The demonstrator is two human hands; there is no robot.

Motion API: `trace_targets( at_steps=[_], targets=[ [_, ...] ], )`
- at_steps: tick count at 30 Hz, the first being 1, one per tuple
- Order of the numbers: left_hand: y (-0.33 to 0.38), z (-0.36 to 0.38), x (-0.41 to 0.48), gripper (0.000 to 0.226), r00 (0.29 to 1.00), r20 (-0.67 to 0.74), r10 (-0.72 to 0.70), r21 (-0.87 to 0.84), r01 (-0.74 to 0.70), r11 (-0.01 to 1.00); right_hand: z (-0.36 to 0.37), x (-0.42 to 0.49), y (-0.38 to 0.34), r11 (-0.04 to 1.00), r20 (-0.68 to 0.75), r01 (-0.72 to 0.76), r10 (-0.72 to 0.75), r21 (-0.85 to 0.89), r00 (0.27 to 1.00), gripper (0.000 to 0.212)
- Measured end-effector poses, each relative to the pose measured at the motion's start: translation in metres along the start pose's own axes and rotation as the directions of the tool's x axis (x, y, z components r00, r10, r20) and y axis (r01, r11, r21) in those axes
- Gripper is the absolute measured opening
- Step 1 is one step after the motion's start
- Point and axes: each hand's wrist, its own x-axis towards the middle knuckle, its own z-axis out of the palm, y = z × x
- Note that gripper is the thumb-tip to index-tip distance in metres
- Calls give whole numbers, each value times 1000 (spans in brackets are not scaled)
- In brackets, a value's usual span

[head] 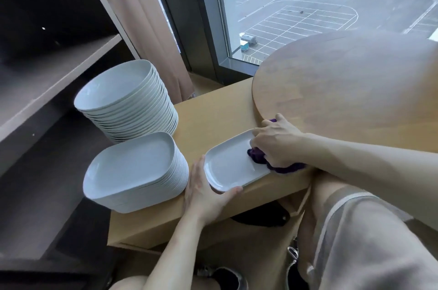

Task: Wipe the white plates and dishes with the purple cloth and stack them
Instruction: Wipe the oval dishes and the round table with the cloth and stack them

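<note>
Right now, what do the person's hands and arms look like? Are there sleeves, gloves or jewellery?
The left hand and the right hand are bare: no gloves, rings or bracelets show. The left forearm and the right forearm are also uncovered, with no sleeve or watch in view up to the picture's edge.

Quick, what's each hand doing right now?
Left hand: holds the white plate by its corner.
Right hand: grips the purple cloth on that plate.
</note>
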Motion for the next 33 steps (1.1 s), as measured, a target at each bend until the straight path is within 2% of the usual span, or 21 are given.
trace_targets(
  at_steps=[2, 8, 13, 16, 18, 21, 24, 29, 33],
  targets=[
    [0, 0, 0, 130, 1000, 14, -6, 2, 6, 1000, 4, -8, 3, 997, 3, 35, -35, 70, 999, 5],
    [-3, 1, 2, 137, 997, 61, -44, 9, 44, 999, 3, -10, -7, 984, 2, 97, -98, 152, 995, 12],
    [-3, 1, 3, 142, 997, 67, -41, -9, 42, 999, -9, 9, -47, 957, -39, 228, -225, 180, 974, 14],
    [-3, -2, 7, 145, 994, 99, -52, -36, 56, 998, -13, 28, -71, 939, -93, 260, -245, 224, 965, 19],
    [-6, -4, 9, 141, 992, 115, -52, -112, 65, 992, -11, 37, -78, 932, -158, 250, -214, 263, 964, 20],
    [-6, -3, 11, 124, 997, 77, -24, -169, 36, 985, 3, 42, -77, 943, -295, 218, -140, 253, 945, 19],
    [-4, 0, 10, 116, 1000, 28, 7, -177, -2, 984, 16, 48, -72, 964, -365, 118, -24, 238, 931, 25],
    [-4, 0, 7, 130, 999, 44, -1, -142, 7, 990, 17, 50, -52, 996, -338, 2, 30, 94, 941, 29],
    [-1, 0, 6, 136, 999, 37, -36, -116, 40, 992, 11, 31, -21, 996, -209, -83, 76, -24, 975, 37]
  ],
)
